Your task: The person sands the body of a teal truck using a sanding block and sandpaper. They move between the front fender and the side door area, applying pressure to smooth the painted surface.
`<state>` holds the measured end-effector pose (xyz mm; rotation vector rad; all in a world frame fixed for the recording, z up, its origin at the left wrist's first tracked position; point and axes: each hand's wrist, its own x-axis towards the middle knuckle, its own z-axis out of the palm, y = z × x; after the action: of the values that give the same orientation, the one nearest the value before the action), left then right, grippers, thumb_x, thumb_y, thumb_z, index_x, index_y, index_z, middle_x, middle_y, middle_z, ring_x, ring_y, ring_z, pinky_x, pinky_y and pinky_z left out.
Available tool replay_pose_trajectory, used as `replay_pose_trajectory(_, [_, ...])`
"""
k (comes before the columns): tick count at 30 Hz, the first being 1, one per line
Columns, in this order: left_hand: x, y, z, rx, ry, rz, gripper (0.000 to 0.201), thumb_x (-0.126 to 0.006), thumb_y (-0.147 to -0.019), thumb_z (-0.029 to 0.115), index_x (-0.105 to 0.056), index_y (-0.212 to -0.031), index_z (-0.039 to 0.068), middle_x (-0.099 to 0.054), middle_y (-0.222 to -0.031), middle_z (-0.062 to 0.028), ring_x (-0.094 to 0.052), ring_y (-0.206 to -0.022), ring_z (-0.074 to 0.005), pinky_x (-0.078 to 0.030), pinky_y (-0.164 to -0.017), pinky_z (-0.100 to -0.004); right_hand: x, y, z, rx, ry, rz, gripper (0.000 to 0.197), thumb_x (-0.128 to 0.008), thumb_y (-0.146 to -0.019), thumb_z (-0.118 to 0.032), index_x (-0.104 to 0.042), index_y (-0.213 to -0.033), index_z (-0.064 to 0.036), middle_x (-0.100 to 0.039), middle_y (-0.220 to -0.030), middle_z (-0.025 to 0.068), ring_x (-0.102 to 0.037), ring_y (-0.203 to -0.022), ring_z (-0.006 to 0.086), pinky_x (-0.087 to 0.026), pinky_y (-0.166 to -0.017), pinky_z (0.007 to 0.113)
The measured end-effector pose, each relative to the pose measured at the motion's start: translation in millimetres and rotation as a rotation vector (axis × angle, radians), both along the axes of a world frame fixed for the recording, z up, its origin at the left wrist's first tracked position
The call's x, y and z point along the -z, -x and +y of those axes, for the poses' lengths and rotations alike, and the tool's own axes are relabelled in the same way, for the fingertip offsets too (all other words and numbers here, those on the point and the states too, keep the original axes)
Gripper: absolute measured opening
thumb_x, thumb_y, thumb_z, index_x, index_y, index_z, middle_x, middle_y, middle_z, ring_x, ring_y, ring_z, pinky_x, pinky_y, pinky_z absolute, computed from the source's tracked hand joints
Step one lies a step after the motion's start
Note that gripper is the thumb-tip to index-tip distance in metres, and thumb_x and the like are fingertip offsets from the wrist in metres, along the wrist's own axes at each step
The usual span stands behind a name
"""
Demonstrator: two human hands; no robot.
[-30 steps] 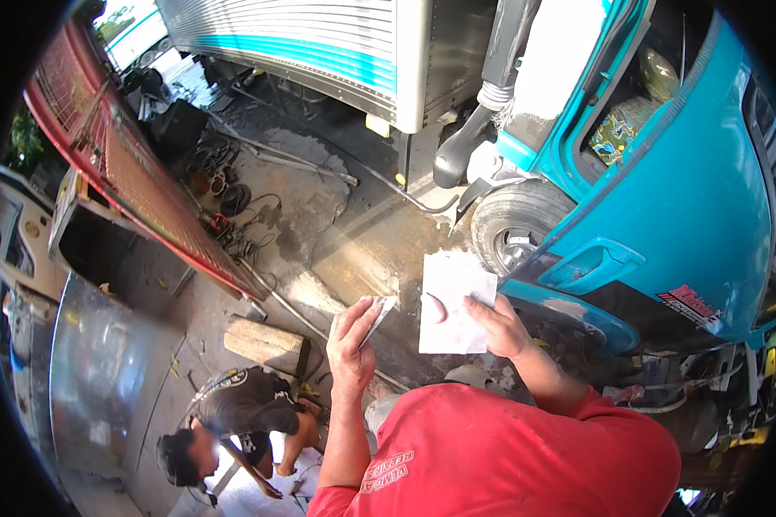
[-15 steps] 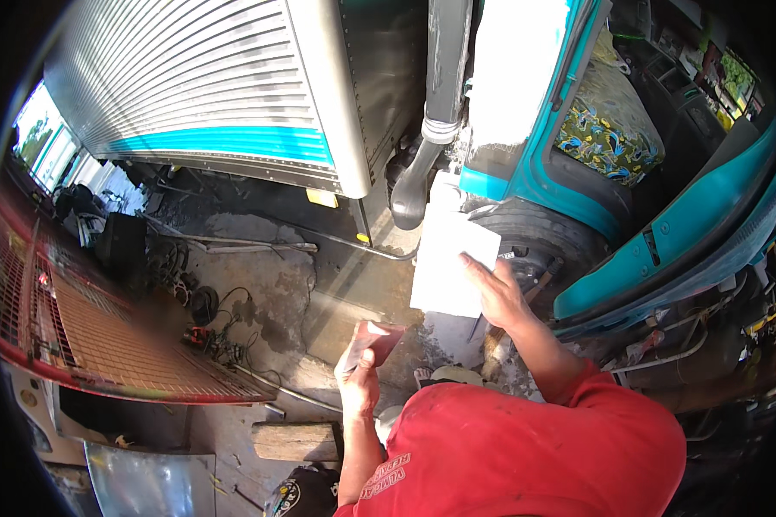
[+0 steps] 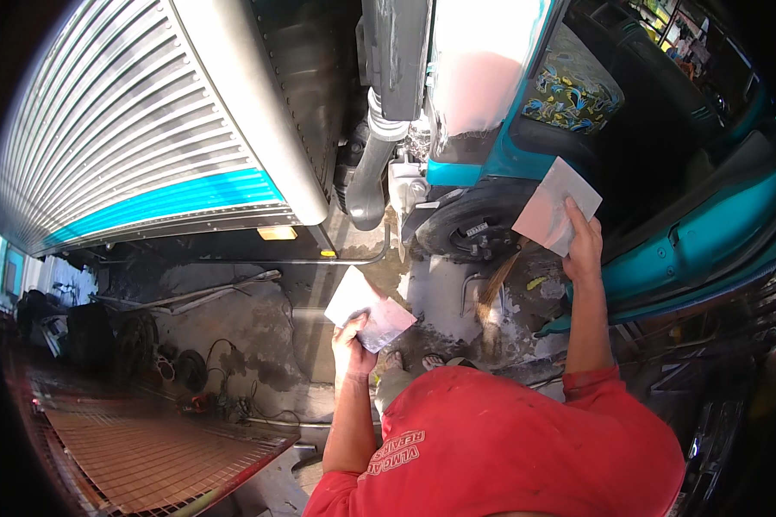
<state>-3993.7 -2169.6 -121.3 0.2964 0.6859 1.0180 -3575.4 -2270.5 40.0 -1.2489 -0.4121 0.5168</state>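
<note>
A ribbed silver truck box (image 3: 147, 129) stands left of a tyre (image 3: 429, 231) and broom (image 3: 497, 287).

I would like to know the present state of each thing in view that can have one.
Left hand: closed on left pale sheet
Left pale sheet: held
Right hand: gripping right pale sheet
Right pale sheet: held, tilted
Cab door: open
Cab panel: whitish, with pinkish area

Bent pale-pink sheet (image 3: 373, 312) in left grip (image 3: 351, 349), tilted pinkish-grey sheet (image 3: 548, 207), smudged, in right grip (image 3: 584, 247)
</note>
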Motion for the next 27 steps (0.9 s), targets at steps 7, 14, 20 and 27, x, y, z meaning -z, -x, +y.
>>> replay_pose_trajectory(7, [-14.0, -12.3, 67.3, 0.214, -0.167, -0.140, 0.058, -0.073, -0.104, 0.020, -0.054, -0.157, 0.006, -0.067, -0.149, -0.0134, -0.064, -0.139, -0.0364, -0.048, -0.120, -0.0601, 9.9, -14.7, -37.9, 0.118, 0.116, 0.106, 0.045, -0.074, -0.108, -0.027, -0.068, -0.137, 0.0059, -0.078, -0.123, 0.0127, -0.079, -0.108, 0.0241, -0.064, -0.094, 0.039])
replay_pose_trajectory(14, [-29.6, -32.1, 78.7, 0.558, -0.211, -0.159, 0.064, -0.060, -0.113, 0.045, -0.045, -0.165, 0.011, -0.054, -0.165, -0.0136, -0.053, -0.150, -0.0433, -0.043, -0.117, -0.0784, 36.3, -23.7, -143.2, 0.124, 0.389, -0.068, 0.039, -0.073, -0.106, -0.027, -0.074, -0.138, -0.0046, -0.075, -0.127, 0.0123, -0.070, -0.111, 0.0240, -0.055, -0.097, 0.038])
replay_pose_trajectory(20, [-39.5, -76.8, 69.1, 0.720, -0.181, -0.167, 0.060, -0.054, -0.116, 0.041, -0.044, -0.165, 0.009, -0.056, -0.163, -0.0138, -0.058, -0.146, -0.0416, -0.053, -0.110, -0.0725, 30.5, -2.3, -225.4, 0.104, 0.357, 0.125, 0.054, -0.079, -0.104, -0.036, -0.071, -0.134, 0.0073, -0.073, -0.129, 0.0144, -0.072, -0.109, 0.0194, -0.060, -0.092, 0.035])
replay_pose_trajectory(27, [-53.0, -128.5, 86.5, 0.643, -0.163, -0.150, 0.065, -0.062, -0.111, 0.041, -0.044, -0.164, 0.006, -0.055, -0.161, -0.0186, -0.058, -0.144, -0.0441, -0.057, -0.106, -0.0689, 29.3, -29.3, -319.1, 0.425, 0.275, 0.209, 0.057, -0.081, -0.102, -0.035, -0.062, -0.140, 0.0029, -0.074, -0.125, 0.0122, -0.075, -0.111, 0.0236, -0.063, -0.093, 0.040])
